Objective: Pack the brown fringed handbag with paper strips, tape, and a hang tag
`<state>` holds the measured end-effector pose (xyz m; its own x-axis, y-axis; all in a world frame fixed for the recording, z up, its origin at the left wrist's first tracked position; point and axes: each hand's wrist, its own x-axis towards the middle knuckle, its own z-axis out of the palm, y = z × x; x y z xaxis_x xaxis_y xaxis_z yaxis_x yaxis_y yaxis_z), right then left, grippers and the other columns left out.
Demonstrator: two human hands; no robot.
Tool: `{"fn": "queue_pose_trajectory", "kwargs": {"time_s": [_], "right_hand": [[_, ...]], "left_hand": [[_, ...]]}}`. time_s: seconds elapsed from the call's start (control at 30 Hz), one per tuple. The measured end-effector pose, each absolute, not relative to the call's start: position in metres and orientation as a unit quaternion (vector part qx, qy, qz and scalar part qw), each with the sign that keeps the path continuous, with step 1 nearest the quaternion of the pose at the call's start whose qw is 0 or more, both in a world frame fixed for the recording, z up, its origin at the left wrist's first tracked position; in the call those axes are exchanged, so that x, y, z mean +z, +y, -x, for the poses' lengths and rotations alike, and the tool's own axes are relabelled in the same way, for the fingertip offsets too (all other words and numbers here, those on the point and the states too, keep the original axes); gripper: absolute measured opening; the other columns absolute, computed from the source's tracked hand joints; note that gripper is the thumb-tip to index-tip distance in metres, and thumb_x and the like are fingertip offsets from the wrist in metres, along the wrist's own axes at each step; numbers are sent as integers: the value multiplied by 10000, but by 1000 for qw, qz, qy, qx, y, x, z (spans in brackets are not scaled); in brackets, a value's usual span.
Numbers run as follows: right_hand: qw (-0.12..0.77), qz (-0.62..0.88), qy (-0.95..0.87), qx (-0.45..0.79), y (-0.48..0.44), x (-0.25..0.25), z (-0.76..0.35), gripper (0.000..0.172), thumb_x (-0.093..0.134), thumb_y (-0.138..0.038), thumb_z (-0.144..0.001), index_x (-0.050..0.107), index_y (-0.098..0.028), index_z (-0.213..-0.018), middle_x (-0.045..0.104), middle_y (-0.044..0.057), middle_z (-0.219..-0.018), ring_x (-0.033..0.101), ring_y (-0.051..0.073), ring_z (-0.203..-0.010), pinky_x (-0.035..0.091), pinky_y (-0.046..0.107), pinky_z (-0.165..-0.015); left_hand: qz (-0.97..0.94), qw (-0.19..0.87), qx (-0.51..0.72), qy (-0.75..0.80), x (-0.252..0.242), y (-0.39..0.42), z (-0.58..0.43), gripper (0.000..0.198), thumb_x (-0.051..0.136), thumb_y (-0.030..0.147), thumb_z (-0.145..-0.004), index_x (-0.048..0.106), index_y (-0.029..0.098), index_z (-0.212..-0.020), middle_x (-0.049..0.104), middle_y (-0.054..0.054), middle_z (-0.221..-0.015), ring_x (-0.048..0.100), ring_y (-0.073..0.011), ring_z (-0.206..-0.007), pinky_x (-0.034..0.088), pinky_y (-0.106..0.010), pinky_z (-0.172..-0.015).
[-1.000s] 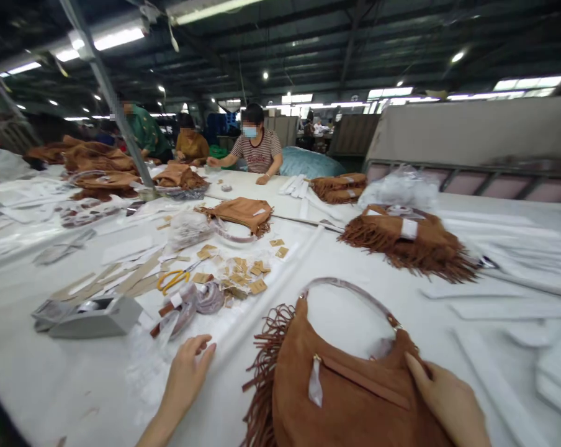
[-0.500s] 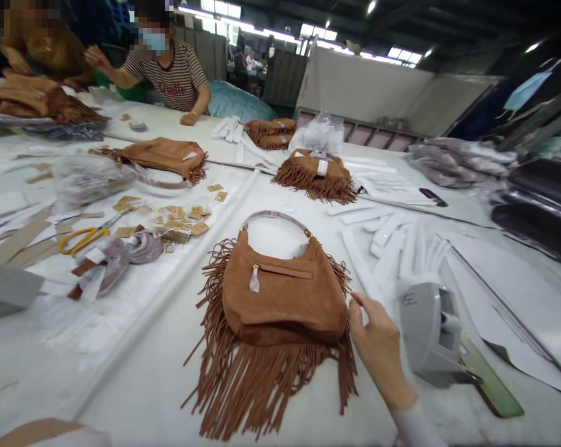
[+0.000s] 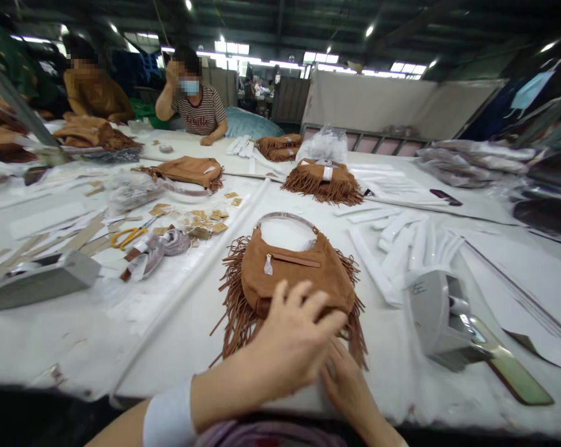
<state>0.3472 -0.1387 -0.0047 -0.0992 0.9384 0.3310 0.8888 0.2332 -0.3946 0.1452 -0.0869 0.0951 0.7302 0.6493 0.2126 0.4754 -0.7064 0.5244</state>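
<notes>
A brown suede handbag (image 3: 299, 273) with long fringe lies on the white table in front of me, its wrapped handle pointing away. A zip with a wrapped puller crosses its front. Over the bag's lower edge reaches my left hand (image 3: 294, 335), fingers spread and slightly bent; whether they touch the suede I cannot tell. My right hand (image 3: 348, 379) is just below and to the right, near the lower fringe. Its fingertips are partly hidden by my left hand, so any grip there does not show.
To the right stands a grey tape dispenser (image 3: 439, 316) beside a green-handled tool (image 3: 517, 372); white strips (image 3: 406, 242) lie behind it. On the left are yellow-handled scissors (image 3: 129, 237), tags (image 3: 206, 223) and another dispenser (image 3: 43, 279). More fringed bags (image 3: 324, 180) lie farther back. Co-workers sit across the table.
My left hand has come in from the lower left over the bag. My right hand has moved from the bag's right side down to its lower edge. The view has shifted.
</notes>
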Motion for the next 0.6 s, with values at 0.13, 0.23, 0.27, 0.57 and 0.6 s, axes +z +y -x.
{"fn": "queue_pose_trajectory", "kwargs": {"time_s": [0.13,0.23,0.27,0.57,0.6], "right_hand": [[204,615,-761,47,-128,-3,-330,504,462,-123,-772,514,-137,-1273,513,154,-1330,507,270,-1184,458,452,-998],[161,653,-740,21,-112,-2,-314,441,462,-122,-797,521,-152,-1233,491,157,-1298,523,278,-1076,464,444,-936],[152,663,-733,13,-105,-1,-308,404,452,-117,-810,532,-156,-1204,494,157,-1267,527,270,-1032,469,428,-899],[129,568,-811,48,-120,11,-338,131,474,-105,-790,537,-203,-731,559,25,-819,518,172,-816,438,281,-773],[125,559,-818,52,-133,12,-351,141,466,-101,-783,529,-203,-708,560,24,-791,515,173,-802,438,284,-762]], "left_hand": [[-901,72,134,407,66,-30,-130,496,459,130,-848,528,327,-1298,331,-68,-1495,296,-363,-1334,145,-674,-1077],[-895,31,116,430,36,-9,-124,579,445,69,-825,509,374,-1313,312,-50,-1506,370,-311,-1270,207,-597,-1073],[-892,23,117,437,30,-4,-122,574,435,76,-835,507,384,-1314,325,-52,-1497,399,-303,-1236,247,-573,-1050],[-877,26,119,465,14,16,-105,494,391,162,-902,507,422,-1307,394,-47,-1450,451,-273,-1149,311,-462,-977],[-877,36,120,464,11,17,-103,492,400,162,-898,513,413,-1306,402,-48,-1446,453,-266,-1147,308,-456,-989]]}}
